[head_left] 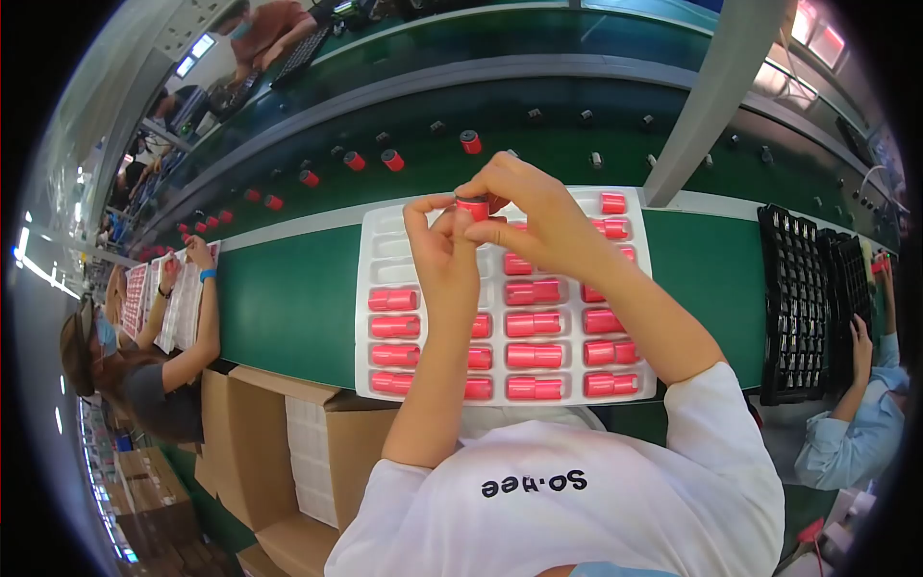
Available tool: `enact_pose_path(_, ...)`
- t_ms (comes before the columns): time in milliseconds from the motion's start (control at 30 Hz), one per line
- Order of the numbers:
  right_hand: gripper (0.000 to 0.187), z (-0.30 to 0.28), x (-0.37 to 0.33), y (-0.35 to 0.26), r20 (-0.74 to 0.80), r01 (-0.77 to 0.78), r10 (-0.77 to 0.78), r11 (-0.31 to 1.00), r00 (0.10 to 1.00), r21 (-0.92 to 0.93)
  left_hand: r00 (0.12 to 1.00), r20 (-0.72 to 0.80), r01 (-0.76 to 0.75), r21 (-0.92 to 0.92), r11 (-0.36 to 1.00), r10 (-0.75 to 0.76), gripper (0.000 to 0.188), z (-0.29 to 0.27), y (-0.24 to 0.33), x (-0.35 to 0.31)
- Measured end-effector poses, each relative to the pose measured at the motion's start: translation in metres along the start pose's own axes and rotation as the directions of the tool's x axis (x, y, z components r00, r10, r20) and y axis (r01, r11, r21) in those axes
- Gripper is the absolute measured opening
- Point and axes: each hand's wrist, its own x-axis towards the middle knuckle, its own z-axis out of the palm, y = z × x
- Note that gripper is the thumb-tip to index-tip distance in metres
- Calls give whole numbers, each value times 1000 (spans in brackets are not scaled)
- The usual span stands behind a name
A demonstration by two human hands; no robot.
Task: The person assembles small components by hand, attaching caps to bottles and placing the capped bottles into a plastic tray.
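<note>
Above the far part of a white plastic tray (389, 246), my two hands meet around a small red cylinder with a dark top (472, 206). My left hand (444, 240) steadies it from below with closed fingers. The fingers and thumb of my right hand (524, 207) pinch it from the right and hide part of it. Rows of pinkish-red cylindrical pieces (534, 322) lie in the tray's slots, mostly in the near and right parts. Several slots at the far left of the tray hold nothing. My forearms cover some of the middle slots.
Beyond the tray, a green conveyor carries red cylinders (392, 161) and small metal parts (596, 160). A slanted grey post (707, 106) rises at the right. Black trays (796, 308) stand farther right, near a co-worker's hand (860, 346). An open cardboard box (231, 452) is at lower left, below another co-worker's arm (197, 346).
</note>
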Motion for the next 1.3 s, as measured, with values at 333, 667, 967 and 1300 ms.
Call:
enact_pose_path(333,25,-72,-4,169,-265,-176,24,807,964,-564,884,442,-158,589,793,-152,41,1,-26,-6)
enact_pose_path(667,15,-79,-14,204,-344,-301,91,719,934,-627,864,470,-306,776,552,-181,24,14,-55,18)
enact_pose_path(967,13,-60,-10,181,-352,-294,59,686,934,-666,839,439,-246,833,496,-321,27,14,-58,34)
enact_pose_path(1300,21,-52,-4,181,-91,-292,277,909,957,-298,908,363,-5,511,859,-211,26,6,-54,39)
